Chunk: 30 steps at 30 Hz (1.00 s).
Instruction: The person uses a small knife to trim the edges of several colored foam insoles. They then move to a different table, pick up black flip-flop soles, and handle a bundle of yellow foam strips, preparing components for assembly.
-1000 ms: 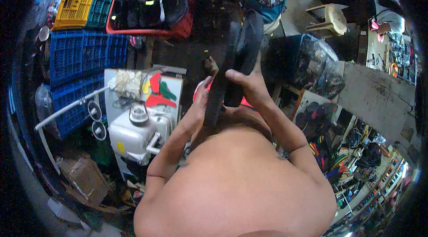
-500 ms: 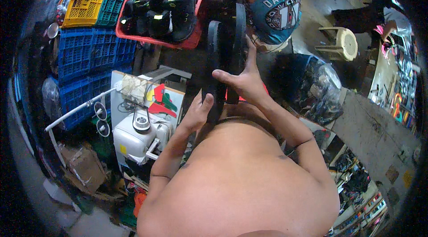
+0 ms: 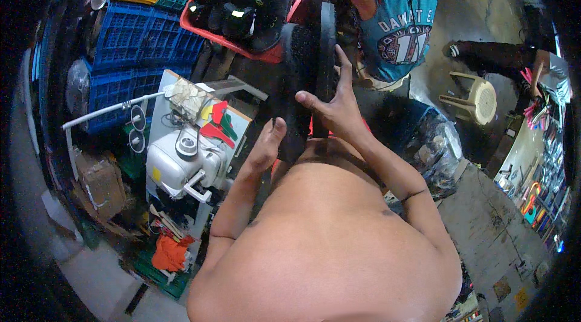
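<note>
Two long black shoe soles stand upright side by side before my body. The left sole (image 3: 295,83) turns its broad, dark, textured face toward me, and my left hand (image 3: 267,145) grips its lower left edge, thumb up and fingers mostly hidden behind. The right sole (image 3: 327,37) shows as a thin edge. My right hand (image 3: 336,107) is around that one, its thumb pointing across toward the left sole and its fingers up along the outer side. Dark surroundings hide the soles' lower ends.
A red basket (image 3: 233,48) of black shoes stands ahead, left of a seated co-worker in a teal jersey (image 3: 402,25). Blue crates (image 3: 130,49) and a white sewing machine (image 3: 184,161) are at left. A plastic-wrapped bundle (image 3: 436,149) and cream stool (image 3: 475,99) stand right; another person is beyond.
The left sole has turned, from edge-on to showing its broad face. Both hands keep their grip. The whole view has swung, so the basket and co-worker sit farther right.
</note>
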{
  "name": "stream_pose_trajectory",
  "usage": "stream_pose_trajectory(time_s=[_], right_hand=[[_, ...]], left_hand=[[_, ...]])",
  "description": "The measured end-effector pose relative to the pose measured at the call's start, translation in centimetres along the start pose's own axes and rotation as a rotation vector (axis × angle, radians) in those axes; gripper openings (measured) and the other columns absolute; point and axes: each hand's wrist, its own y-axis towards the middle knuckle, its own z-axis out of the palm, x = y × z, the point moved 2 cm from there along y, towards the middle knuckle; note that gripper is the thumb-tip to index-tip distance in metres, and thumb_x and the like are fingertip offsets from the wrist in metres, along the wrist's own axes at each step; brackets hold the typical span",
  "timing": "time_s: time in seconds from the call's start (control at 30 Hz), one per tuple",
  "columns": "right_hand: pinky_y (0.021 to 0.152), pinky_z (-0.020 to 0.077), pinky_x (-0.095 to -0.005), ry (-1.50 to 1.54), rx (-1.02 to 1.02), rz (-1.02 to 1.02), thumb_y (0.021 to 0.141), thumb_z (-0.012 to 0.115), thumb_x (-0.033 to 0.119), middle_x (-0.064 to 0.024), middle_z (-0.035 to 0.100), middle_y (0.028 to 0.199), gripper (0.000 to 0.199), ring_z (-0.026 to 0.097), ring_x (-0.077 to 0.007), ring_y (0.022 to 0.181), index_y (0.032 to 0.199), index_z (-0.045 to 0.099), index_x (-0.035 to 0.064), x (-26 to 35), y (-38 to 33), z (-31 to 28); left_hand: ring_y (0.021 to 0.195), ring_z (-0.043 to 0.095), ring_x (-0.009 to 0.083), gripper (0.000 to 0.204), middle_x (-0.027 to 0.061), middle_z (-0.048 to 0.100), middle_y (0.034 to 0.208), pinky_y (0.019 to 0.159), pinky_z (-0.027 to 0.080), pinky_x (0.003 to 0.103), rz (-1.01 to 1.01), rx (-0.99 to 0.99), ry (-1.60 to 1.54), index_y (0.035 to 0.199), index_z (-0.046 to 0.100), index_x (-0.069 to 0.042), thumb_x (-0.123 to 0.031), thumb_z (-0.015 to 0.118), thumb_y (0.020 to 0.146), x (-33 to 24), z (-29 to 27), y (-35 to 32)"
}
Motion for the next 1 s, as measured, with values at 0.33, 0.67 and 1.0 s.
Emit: stream_pose_trajectory(time_s=[0.33, 0.67, 1.0], right_hand=[[0.102, 0.0485, -0.0445, 0.72, 0.039, 0.525, 0.091, 0.065, 0.034, -0.0117, 0.065, 0.121, 0.044, 0.062, -0.026, 0.112, 0.124, 0.061, 0.0058, -3.9, -0.6, -4.0], [0.111, 0.0382, -0.0436, 0.165, 0.687, 0.071, 0.096, 0.062, 0.05, -0.0194, 0.049, 0.142, 0.075, 0.05, -0.0357, 0.127, 0.149, 0.033, 0.0045, -9.0, -6.3, 8.9], [0.114, 0.0361, -0.0424, -0.051, 0.99, 0.172, 0.095, 0.072, 0.025, -0.0142, 0.036, 0.156, 0.094, 0.04, -0.0285, 0.139, 0.162, 0.009, 0.0046, -9.5, -19.3, 33.7]], left_hand=[[0.108, 0.061, 0.0177, 0.064, 0.0069, 0.066, 0.119, 0.098, 0.048, 0.032, 0.08, -0.482, -0.065, 0.132, 0.059, -0.002, -0.058, 0.044, 0.104, 1.5, 1.3, -4.0], [0.126, 0.049, 0.044, 0.08, 0.0198, 0.058, 0.127, 0.108, 0.042, 0.05, 0.531, -1.148, 0.815, 0.147, 0.047, -0.013, -0.03, 0.085, 0.078, 5.8, 2.3, -13.1], [0.125, 0.048, 0.0462, 0.08, 0.0266, 0.05, 0.135, 0.106, 0.042, 0.051, 0.654, -1.115, 0.348, 0.143, 0.047, -0.002, -0.027, 0.082, 0.076, 16.7, -18.6, -32.7]])
